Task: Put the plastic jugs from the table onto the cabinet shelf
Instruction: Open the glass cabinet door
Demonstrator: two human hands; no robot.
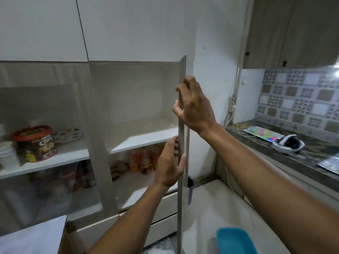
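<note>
The cabinet door stands open, edge-on to me, a tall thin panel. My right hand grips its upper edge, fingers curled around it. My left hand holds the same door edge lower down, thumb on the near side and fingers behind. Behind the door the white cabinet shelf is bare on its right half. No plastic jug is in view.
A red-lidded snack tub and a white container stand on the left shelf behind a glass pane. Bottles sit on the lower shelf. A dark counter runs along the right. A blue tray lies at the bottom.
</note>
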